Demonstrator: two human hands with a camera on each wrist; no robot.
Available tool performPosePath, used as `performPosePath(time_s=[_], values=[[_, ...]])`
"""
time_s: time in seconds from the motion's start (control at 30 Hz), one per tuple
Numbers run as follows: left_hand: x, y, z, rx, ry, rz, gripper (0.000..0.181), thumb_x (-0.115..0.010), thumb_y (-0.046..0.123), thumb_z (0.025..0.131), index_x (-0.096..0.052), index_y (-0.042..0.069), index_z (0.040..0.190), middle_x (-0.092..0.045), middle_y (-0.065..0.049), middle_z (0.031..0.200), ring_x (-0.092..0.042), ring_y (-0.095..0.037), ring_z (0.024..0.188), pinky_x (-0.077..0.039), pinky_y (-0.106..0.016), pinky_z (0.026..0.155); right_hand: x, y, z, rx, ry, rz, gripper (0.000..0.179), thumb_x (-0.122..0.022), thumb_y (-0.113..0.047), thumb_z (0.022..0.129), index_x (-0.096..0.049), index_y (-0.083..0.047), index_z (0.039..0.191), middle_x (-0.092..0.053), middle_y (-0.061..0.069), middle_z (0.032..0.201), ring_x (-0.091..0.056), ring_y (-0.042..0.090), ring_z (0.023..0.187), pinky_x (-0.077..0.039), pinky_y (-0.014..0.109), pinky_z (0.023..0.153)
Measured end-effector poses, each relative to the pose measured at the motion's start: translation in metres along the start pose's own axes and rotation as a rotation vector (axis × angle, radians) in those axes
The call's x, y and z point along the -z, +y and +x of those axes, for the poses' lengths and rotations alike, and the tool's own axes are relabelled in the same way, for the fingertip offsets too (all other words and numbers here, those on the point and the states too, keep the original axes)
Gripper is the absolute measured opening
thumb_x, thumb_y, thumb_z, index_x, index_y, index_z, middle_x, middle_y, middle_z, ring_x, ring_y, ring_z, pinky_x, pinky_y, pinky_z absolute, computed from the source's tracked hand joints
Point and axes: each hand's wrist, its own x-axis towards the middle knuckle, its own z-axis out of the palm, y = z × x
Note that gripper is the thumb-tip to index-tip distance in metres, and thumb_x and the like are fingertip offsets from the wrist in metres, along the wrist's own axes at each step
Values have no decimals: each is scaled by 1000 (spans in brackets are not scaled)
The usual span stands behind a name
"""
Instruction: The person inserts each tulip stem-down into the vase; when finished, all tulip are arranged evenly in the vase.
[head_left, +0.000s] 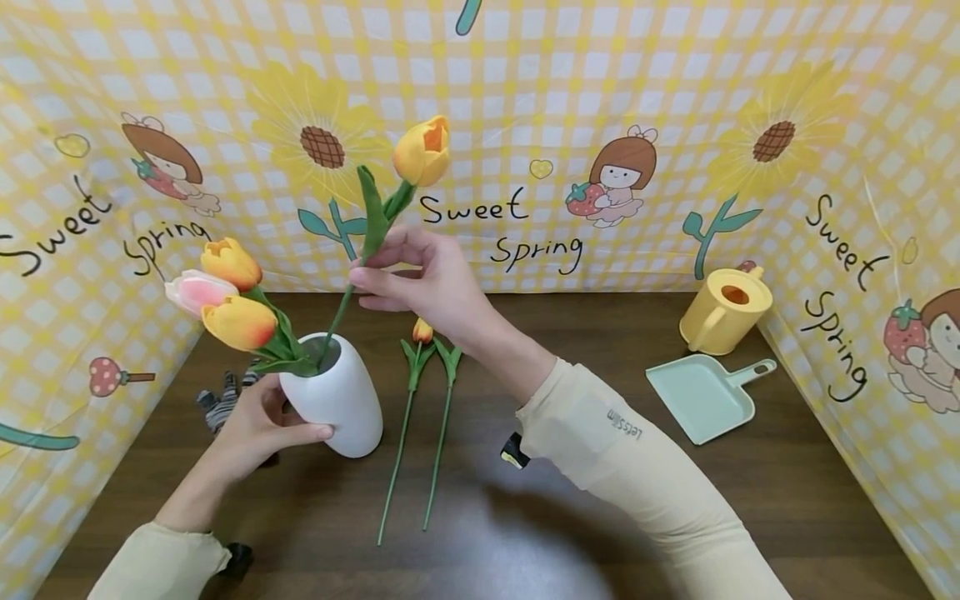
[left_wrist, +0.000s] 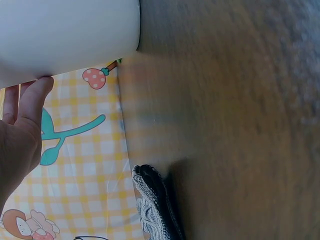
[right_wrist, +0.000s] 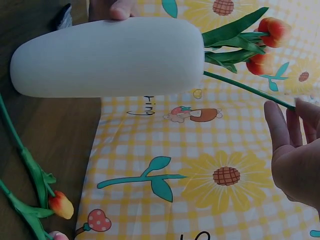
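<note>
A white vase [head_left: 347, 408] stands on the dark wooden table. My left hand [head_left: 247, 429] grips its left side near the mouth, thumb across the front. Two orange-yellow tulips [head_left: 238, 323] and a pink-and-white tulip [head_left: 198, 292] lean out of the vase to the left. With thumb and fingers, my right hand [head_left: 435, 279] pinches the stem of another orange-yellow tulip [head_left: 422, 152] below its leaves. That stem's lower end is hidden inside the vase mouth. Right of the vase, two more tulips lie on the table, one with an orange head [head_left: 423, 331], the other pinkish [right_wrist: 57, 235].
At the right stand a yellow watering can [head_left: 726, 312] and, in front of it, a mint-green dustpan [head_left: 705, 396]. Behind my left hand lies a grey striped fabric item [head_left: 220, 404]. A yellow checked cloth [head_left: 480, 75] walls the table at the back and sides.
</note>
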Motion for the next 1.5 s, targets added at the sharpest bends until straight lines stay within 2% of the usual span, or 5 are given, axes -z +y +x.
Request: performPosePath(time_s=[0.2,0.3,0.53,0.8,1.5], values=[[0,0,0,-1,2,6,67,-82,-11,78,-53,7,135,-65,-9,121,-67,-17,103,-59,-30,78,-7,10,4,27,-2,49,15,-68,11,91,-62,11,105,-71,19,101,-71,30,97,-59,45,87],[0,0,0,0,4,14,66,-82,-10,78,-54,7,135,-65,-9,121,-67,-17,102,-59,-30,78,-10,16,6,11,-11,55,18,-68,10,91,-63,12,108,-71,19,104,-72,31,98,-58,44,88],[0,1,0,-2,-5,-1,64,-82,-11,78,-55,6,133,-66,-10,119,-68,-18,100,-60,-31,76,-16,29,10,-41,-34,42,23,-69,7,92,-67,14,114,-74,16,102,-73,19,93,-58,42,88],[0,1,-1,-3,-1,10,63,-82,-10,78,-56,6,132,-67,-9,118,-69,-18,97,-60,-31,75,-21,39,10,-83,-38,59,24,-68,5,93,-64,6,117,-71,19,106,-73,22,95,-58,43,88],[1,-1,0,-17,-8,2,64,-81,-11,77,-55,6,133,-66,-9,119,-69,-18,99,-60,-31,75,-25,52,10,-121,-24,11,21,-70,5,92,-70,9,112,-74,15,101,-73,19,90,-60,37,83]])
